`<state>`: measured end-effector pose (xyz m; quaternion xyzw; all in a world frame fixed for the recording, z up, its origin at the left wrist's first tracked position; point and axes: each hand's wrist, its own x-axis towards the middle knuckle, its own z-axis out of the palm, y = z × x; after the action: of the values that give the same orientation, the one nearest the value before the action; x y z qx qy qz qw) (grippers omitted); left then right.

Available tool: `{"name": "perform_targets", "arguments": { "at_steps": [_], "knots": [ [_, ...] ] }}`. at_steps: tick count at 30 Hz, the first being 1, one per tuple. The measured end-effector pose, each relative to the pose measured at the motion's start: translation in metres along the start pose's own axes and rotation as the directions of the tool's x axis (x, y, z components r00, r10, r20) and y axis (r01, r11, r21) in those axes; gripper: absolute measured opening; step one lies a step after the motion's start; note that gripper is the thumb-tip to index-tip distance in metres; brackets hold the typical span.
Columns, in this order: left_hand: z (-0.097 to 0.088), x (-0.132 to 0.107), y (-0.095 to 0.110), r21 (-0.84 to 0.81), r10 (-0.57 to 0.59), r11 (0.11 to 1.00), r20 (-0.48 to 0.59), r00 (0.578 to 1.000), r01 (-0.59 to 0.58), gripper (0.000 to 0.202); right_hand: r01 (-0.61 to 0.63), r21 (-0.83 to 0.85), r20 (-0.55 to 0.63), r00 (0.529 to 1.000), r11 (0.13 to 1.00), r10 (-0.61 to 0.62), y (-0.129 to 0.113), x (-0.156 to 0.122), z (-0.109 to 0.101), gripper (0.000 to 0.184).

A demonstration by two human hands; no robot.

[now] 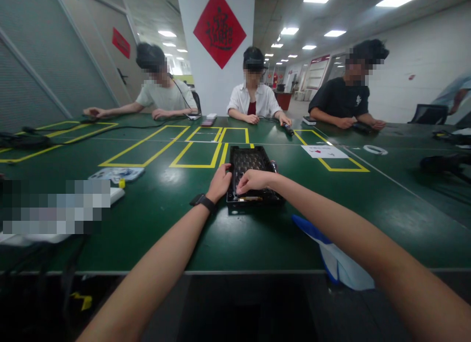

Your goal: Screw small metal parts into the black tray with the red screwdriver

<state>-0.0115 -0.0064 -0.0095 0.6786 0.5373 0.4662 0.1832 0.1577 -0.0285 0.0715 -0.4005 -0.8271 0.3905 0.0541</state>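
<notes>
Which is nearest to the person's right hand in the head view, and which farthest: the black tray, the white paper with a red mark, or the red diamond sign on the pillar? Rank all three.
1. black tray: under the right hand, touched.
2. white paper: farther right on the table.
3. red diamond sign: on the pillar, behind the seated people.

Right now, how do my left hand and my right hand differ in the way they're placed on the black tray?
The left hand rests against the outer left edge of the black tray, while the right hand reaches over the tray with fingertips down inside it. The left wrist wears a black watch; the right wrist is bare. Both are bare hands touching the tray's near end on the green table.
</notes>
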Motion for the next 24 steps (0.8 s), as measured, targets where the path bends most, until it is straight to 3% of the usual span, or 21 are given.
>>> {"name": "perform_targets", "arguments": {
  "at_steps": [5, 19, 21, 23, 24],
  "knots": [
    [-0.002, -0.003, 0.005, -0.063, -0.027, 0.998, 0.000, 1.000, 0.027, 0.046, -0.044, -0.001, 0.035, 0.998, 0.999, 0.044, -0.006, -0.003, 0.003, 0.017],
    [-0.003, -0.005, 0.009, -0.067, -0.059, 0.996, 0.007, 0.998, 0.059, 0.045, 0.008, -0.059, 0.051, 0.999, 0.998, -0.005, -0.011, -0.002, 0.000, 0.012],
    [-0.004, -0.006, 0.011, -0.056, -0.056, 0.997, 0.007, 0.998, 0.057, 0.044, 0.062, -0.077, -0.016, 0.998, 0.995, -0.064, -0.009, -0.007, -0.013, 0.020],
    [-0.005, -0.007, 0.013, -0.042, -0.050, 0.998, 0.013, 0.999, 0.050, 0.042, 0.052, -0.171, -0.208, 0.974, 0.984, -0.088, -0.003, -0.016, -0.032, 0.025],
    [-0.005, -0.007, 0.014, -0.035, -0.047, 0.998, 0.016, 0.999, 0.048, 0.041, -0.013, -0.242, -0.337, 0.939, 0.970, -0.071, 0.002, -0.022, -0.041, 0.025]
  ]
}}
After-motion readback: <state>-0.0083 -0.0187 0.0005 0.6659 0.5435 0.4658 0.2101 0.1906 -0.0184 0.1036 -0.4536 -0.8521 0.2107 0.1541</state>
